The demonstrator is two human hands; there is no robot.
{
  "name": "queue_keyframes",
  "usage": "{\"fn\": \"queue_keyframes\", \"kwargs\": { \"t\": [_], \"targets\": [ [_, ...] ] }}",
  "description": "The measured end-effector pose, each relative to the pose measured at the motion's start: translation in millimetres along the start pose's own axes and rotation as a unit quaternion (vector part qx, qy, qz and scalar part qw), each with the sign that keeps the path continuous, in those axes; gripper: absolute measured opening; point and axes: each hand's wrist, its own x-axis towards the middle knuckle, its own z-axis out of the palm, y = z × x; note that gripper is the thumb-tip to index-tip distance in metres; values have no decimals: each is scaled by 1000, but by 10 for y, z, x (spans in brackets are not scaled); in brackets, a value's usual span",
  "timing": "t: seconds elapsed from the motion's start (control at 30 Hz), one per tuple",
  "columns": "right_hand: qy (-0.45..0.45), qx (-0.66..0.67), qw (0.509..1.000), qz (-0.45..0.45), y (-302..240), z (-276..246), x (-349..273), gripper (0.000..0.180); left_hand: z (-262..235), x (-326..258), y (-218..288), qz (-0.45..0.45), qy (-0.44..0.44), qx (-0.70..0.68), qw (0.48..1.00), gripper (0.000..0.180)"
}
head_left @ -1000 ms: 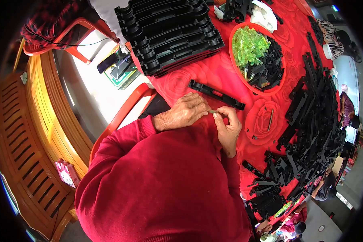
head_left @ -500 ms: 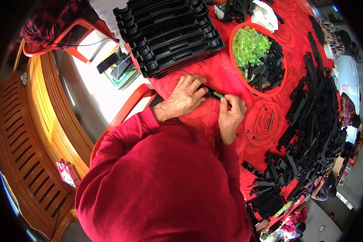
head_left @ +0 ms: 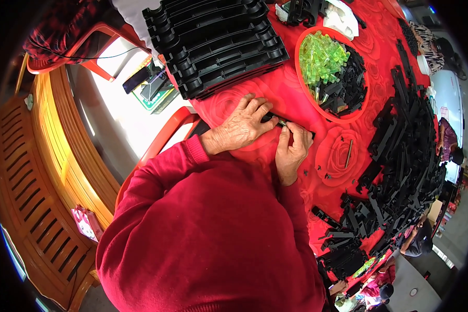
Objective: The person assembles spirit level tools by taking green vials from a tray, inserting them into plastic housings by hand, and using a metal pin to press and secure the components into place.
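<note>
A slim black plastic part [head_left: 267,118] lies low over the red tablecloth, mostly covered by my hands. My left hand [head_left: 246,125] presses its thumb and fingers around the left end of that part. At the other end, my right hand [head_left: 292,152] pinches with thumb and forefinger beside a small pale piece [head_left: 281,122], perhaps one of the clear vials; the fingers partly hide it. The dark tip of the part shows past my right knuckles. A red basin [head_left: 366,99] beyond my right hand holds yellow-green clear vials [head_left: 322,57] and small black pieces [head_left: 349,86].
Stacked black plastic frames [head_left: 218,47] stand beyond my left hand. A large heap of long black parts [head_left: 400,156] spreads along the right. A thin metal rod [head_left: 349,153] lies on the tablecloth [head_left: 330,143]. Other people work at the far right; a wooden bench [head_left: 41,192] is on the left.
My right hand has shifted slightly left, toward my left hand, and its fingers now cover more of the black part. My left hand has moved slightly right along it.
</note>
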Motion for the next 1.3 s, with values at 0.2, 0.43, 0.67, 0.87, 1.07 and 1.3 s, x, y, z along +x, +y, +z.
{"fn": "queue_keyframes", "kwargs": {
  "t": [0.2,0.43,0.67,0.87,1.07,1.3],
  "targets": [
    [-31,-89,995,-37,-85,-31,-35,25,95,-26,-14,-6,-20,12,1000,33],
    [-46,-90,994,-43,-48,-38,-22,29,96,7,3,-7,-37,20,999,30],
    [-87,-140,985,-59,-98,-77,28,25,133,-13,5,-4,-22,34,999,29],
    [-128,-189,971,-75,-148,-110,88,23,97,19,13,-34,-75,-1,997,30],
    [-114,-144,980,-79,-37,-99,57,23,88,-16,-49,0,-28,4,1000,30],
    [-182,-165,968,-52,-86,-144,136,21,23,57,-54,-23,-96,-47,994,27]
  ]
}}
